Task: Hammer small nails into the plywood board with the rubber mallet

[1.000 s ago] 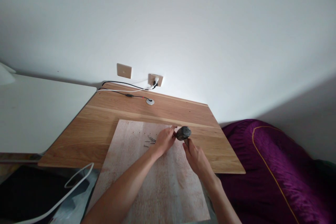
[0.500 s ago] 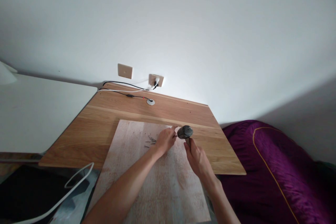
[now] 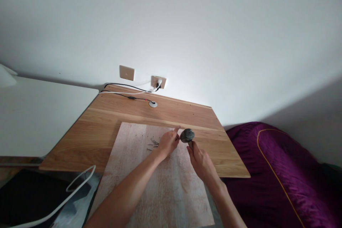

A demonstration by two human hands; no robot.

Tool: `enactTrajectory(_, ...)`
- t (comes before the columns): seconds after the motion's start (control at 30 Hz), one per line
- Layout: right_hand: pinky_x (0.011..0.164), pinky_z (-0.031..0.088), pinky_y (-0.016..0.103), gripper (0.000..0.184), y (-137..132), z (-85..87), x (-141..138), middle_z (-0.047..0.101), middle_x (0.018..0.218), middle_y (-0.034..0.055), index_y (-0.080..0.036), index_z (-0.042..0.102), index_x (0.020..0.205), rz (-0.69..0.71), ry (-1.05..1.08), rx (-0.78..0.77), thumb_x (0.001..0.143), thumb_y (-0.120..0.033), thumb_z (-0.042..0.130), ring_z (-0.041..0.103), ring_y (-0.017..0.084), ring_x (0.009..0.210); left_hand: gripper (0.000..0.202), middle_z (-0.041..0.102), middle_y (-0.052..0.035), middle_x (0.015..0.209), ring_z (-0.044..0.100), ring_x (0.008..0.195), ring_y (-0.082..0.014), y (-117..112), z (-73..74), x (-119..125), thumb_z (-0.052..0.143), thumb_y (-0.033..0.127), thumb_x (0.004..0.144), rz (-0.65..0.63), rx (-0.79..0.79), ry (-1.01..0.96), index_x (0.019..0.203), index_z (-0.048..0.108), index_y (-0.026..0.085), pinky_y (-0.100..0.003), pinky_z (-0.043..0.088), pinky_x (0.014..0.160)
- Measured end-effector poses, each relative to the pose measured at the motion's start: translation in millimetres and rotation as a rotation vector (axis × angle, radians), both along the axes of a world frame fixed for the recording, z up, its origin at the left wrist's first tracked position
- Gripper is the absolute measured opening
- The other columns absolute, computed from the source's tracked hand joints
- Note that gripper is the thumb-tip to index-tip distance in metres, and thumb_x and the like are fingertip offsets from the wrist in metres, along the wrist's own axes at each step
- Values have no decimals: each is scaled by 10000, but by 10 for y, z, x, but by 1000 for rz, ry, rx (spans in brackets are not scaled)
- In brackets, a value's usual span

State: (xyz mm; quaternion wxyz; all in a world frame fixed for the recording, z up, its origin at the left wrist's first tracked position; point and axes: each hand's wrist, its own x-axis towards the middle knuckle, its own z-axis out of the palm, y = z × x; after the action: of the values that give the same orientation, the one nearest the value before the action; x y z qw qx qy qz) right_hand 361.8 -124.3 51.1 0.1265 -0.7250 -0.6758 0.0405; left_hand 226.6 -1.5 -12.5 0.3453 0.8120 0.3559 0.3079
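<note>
My right hand (image 3: 201,159) is wrapped round the short handle of a hammer (image 3: 187,135), whose dark, blocky head sits just right of my left fingertips. Near the far right corner of a pale wooden board (image 3: 157,188), my left hand (image 3: 169,142) is closed in a pinch at the board's surface. What the pinch holds is hidden by the fingers and too small to make out. Several loose nails (image 3: 154,143) lie on the board just left of my left hand. A row of small dark dots runs along the board's far edge.
Under the board is a wooden desk top (image 3: 91,124) against the white wall. Cables (image 3: 128,93) run along its back to a wall socket (image 3: 158,82). A white table (image 3: 48,114) stands left, a purple cover (image 3: 278,171) right. A white tube (image 3: 66,199) curves at lower left.
The hammer head has shifted very slightly left and down, toward my left fingertips. My left hand keeps its place, and the nails lie as before.
</note>
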Motion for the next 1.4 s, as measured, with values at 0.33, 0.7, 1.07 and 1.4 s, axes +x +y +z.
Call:
enactTrajectory(0.33, 606, 484, 304, 250, -16, -42, 74, 707, 748, 67, -204, 593, 988, -13, 305, -14, 999, -408, 448, 716, 240, 690, 637, 753, -23, 926, 707, 877, -194, 8, -47, -1, 523, 73, 864, -1, 11, -56, 1483, 461, 209, -315, 564, 842)
enactTrajectory(0.7, 319, 369, 193, 473, -64, 66, -83, 569, 615, -108, -238, 505, 1119, -186, 953, -273, 894, -653, 531, 549, 109, 347, 704, 764, -45, 951, 715, 892, -209, -2, 23, -40, 527, 33, 803, -10, 3, -17, 1485, 464, 196, -326, 569, 855)
enactTrajectory(1.07, 337, 362, 181, 582, -198, -9, -296, 601, 651, -98, -256, 506, 1129, -366, 1343, -187, 784, -682, 700, 534, 94, 381, 582, 769, -51, 963, 726, 903, -209, -7, 24, -1, 538, 66, 877, 32, 1, 15, 1445, 512, 196, -336, 578, 873)
enactTrajectory(1.4, 318, 322, 169, 565, -206, 8, -216, 521, 586, -116, -245, 518, 1061, -344, 1296, -179, 788, -707, 694, 468, 75, 345, 559, 772, -48, 974, 727, 917, -210, -15, 61, -18, 549, 64, 877, 20, -6, 9, 1418, 538, 200, -331, 579, 877)
